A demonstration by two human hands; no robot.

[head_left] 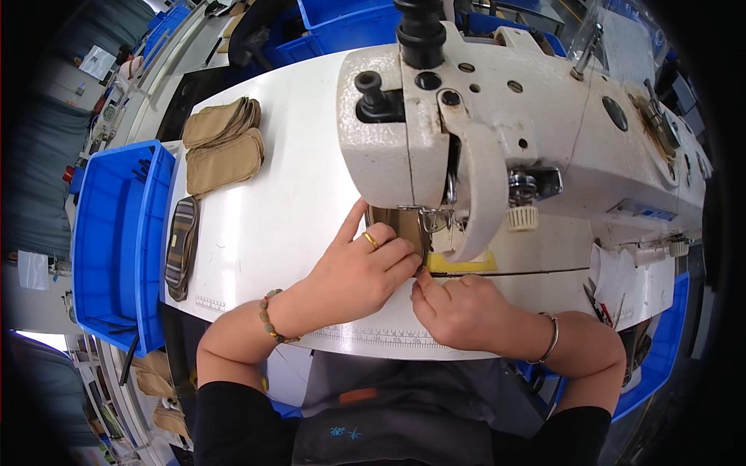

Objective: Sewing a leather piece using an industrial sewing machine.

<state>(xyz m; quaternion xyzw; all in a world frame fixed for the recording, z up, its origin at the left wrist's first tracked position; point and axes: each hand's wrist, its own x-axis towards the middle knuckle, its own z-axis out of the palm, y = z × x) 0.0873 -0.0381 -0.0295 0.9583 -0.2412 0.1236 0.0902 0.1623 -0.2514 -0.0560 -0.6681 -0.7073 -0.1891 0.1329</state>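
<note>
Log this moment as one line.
left hand: on brown piece | right hand: at its near edge | piece: at sewing machine | table left: tan stacks, striped item

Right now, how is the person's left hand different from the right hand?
The left hand wears a gold ring; no ring shows on the right hand. A beaded bracelet circles the left wrist, but a plain silver bangle circles the right wrist. The left hand has one finger sticking out, while the right hand's fingers are curled in. Both work close together near the brown fabric at the sewing machine.
</note>
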